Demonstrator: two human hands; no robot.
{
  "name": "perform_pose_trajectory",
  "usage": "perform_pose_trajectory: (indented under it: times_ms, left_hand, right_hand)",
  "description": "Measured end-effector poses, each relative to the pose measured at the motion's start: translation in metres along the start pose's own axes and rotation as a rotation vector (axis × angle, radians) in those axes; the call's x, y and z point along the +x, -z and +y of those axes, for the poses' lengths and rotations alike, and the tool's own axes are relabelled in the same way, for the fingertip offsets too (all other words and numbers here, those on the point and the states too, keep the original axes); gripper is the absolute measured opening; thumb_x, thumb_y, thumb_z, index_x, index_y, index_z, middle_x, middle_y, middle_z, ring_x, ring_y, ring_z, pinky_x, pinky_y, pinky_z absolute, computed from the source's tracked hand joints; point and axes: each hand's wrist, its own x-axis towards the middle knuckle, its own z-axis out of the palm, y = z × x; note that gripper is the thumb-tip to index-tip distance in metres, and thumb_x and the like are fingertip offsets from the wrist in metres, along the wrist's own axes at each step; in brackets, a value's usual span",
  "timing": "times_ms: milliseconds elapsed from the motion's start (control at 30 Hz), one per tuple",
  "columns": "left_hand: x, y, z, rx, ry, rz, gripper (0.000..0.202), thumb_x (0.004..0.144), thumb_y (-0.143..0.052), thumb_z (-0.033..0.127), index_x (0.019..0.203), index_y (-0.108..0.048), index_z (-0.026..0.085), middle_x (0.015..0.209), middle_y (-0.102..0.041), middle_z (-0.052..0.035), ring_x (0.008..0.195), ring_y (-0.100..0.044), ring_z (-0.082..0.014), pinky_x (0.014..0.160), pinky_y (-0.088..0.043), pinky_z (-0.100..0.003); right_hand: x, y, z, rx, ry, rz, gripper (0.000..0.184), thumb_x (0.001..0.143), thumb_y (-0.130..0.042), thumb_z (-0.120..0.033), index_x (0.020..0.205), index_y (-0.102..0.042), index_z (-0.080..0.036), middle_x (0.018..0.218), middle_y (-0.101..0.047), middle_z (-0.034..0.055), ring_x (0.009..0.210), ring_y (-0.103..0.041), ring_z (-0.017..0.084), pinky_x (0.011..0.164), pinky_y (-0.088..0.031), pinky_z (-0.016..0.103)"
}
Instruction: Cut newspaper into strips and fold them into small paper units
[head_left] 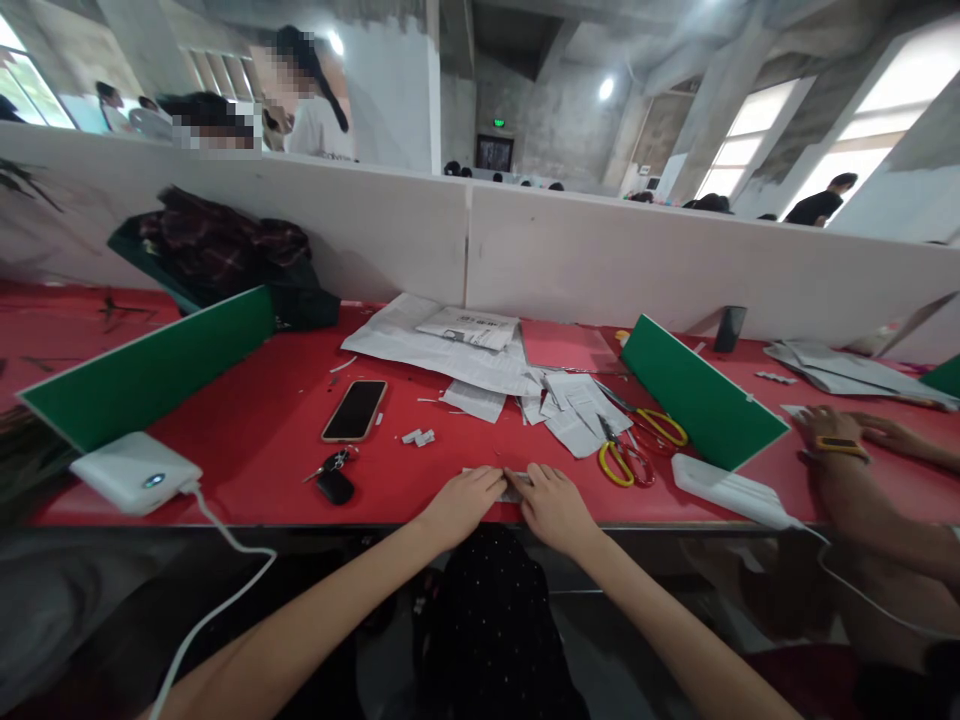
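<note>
My left hand [463, 503] and my right hand [553, 507] rest side by side at the near edge of the red table [247, 430]. Both pinch a small folded strip of newspaper [513, 490] that lies flat between them; the fingers cover most of it. Two little folded paper pieces [418, 437] lie just beyond my left hand. Yellow-handled scissors [621, 462] sit a short way to the right of my right hand, with a second pair [660, 425] behind them.
A phone [355, 410] and keys [333, 476] lie left of my hands. Cut newspaper sheets [457, 355] spread behind. Green dividers [150, 370] [697, 395] stand on both sides, each with a white power bank [135, 472] [724, 488]. A co-worker's hands [840, 435] rest at right.
</note>
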Motion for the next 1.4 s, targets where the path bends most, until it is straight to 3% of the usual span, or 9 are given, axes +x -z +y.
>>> perform_pose_trajectory:
  times_ms: [200, 533, 667, 767, 833, 900, 1000, 1267, 1400]
  left_hand:
    - [-0.003, 0.000, -0.005, -0.050, 0.056, -0.026, 0.056, 0.072, -0.034, -0.004, 0.123, -0.048, 0.012, 0.129, -0.051, -0.0103, 0.118, -0.046, -0.0202, 0.096, -0.040, -0.034]
    - [-0.015, -0.002, -0.008, -0.005, 0.200, 0.095, 0.039, 0.082, -0.038, 0.015, 0.116, -0.055, 0.012, 0.128, -0.052, -0.0125, 0.118, -0.047, -0.0217, 0.097, -0.039, -0.034]
    - [-0.022, 0.029, -0.050, 0.072, 0.415, 0.268, 0.036, 0.085, -0.038, 0.034, 0.110, -0.058, 0.017, 0.120, -0.056, -0.0120, 0.113, -0.048, -0.0264, 0.095, -0.037, -0.041]
    - [-0.029, 0.055, -0.104, 0.218, 0.881, 0.406, 0.050, 0.084, -0.038, 0.038, 0.127, -0.042, 0.013, 0.126, -0.048, -0.0193, 0.119, -0.039, -0.0352, 0.094, -0.032, -0.049]
    - [-0.032, 0.064, -0.136, 0.171, 1.200, 0.322, 0.070, 0.078, -0.042, 0.050, 0.133, -0.032, 0.008, 0.126, -0.044, -0.0263, 0.115, -0.040, -0.0419, 0.089, -0.033, -0.052]
    - [-0.031, 0.063, -0.159, 0.036, 1.328, 0.182, 0.078, 0.077, -0.040, 0.057, 0.136, -0.024, 0.008, 0.124, -0.045, -0.0278, 0.112, -0.043, -0.0423, 0.087, -0.034, -0.051]
    - [-0.023, 0.056, -0.174, -0.013, 1.354, 0.114, 0.079, 0.075, -0.044, 0.053, 0.138, -0.017, 0.012, 0.123, -0.047, -0.0273, 0.114, -0.041, -0.0419, 0.084, -0.036, -0.050]
    - [-0.014, 0.054, -0.184, 0.029, 1.335, 0.041, 0.086, 0.069, -0.055, 0.049, 0.136, -0.019, 0.009, 0.120, -0.048, -0.0305, 0.113, -0.042, -0.0448, 0.080, -0.039, -0.049]
    - [-0.022, 0.057, -0.183, -0.017, 1.365, 0.014, 0.089, 0.068, -0.056, 0.050, 0.137, -0.016, 0.011, 0.118, -0.048, -0.0306, 0.110, -0.044, -0.0459, 0.076, -0.040, -0.052]
  right_hand:
    - [-0.010, -0.007, 0.006, -0.001, -0.062, 0.051, 0.043, 0.084, -0.045, -0.025, 0.127, -0.045, -0.026, 0.092, -0.054, 0.0066, 0.087, -0.048, 0.021, 0.075, -0.033, 0.032]
    - [-0.029, -0.015, 0.019, 0.044, -0.230, 0.184, 0.039, 0.082, -0.049, -0.041, 0.117, -0.056, -0.025, 0.087, -0.055, 0.0062, 0.085, -0.048, 0.021, 0.073, -0.033, 0.031]
    - [-0.030, -0.020, 0.017, 0.081, -0.228, 0.202, 0.039, 0.084, -0.047, -0.040, 0.119, -0.054, -0.024, 0.089, -0.054, 0.0060, 0.085, -0.047, 0.021, 0.074, -0.034, 0.032]
    - [-0.032, -0.026, 0.017, 0.072, -0.230, 0.238, 0.040, 0.086, -0.044, -0.038, 0.122, -0.051, -0.023, 0.090, -0.054, 0.0065, 0.084, -0.046, 0.022, 0.075, -0.034, 0.033]
    - [-0.034, -0.029, 0.017, 0.061, -0.234, 0.258, 0.042, 0.086, -0.043, -0.038, 0.124, -0.048, -0.022, 0.091, -0.054, 0.0070, 0.085, -0.045, 0.022, 0.075, -0.034, 0.033]
    - [-0.035, -0.031, 0.017, 0.059, -0.233, 0.268, 0.043, 0.085, -0.044, -0.037, 0.124, -0.048, -0.020, 0.092, -0.055, 0.0075, 0.085, -0.046, 0.022, 0.075, -0.034, 0.034]
    - [-0.035, -0.031, 0.018, 0.078, -0.247, 0.264, 0.042, 0.085, -0.044, -0.036, 0.123, -0.049, -0.019, 0.093, -0.055, 0.0079, 0.085, -0.046, 0.022, 0.076, -0.035, 0.034]
    - [-0.033, -0.030, 0.015, 0.125, -0.257, 0.240, 0.041, 0.085, -0.043, -0.035, 0.122, -0.048, -0.018, 0.096, -0.056, 0.0089, 0.088, -0.047, 0.024, 0.078, -0.036, 0.036]
    - [-0.035, -0.032, 0.018, 0.259, -0.311, 0.286, 0.054, 0.085, -0.044, -0.042, 0.132, -0.034, -0.019, 0.104, -0.054, 0.0109, 0.094, -0.048, 0.027, 0.080, -0.037, 0.041]
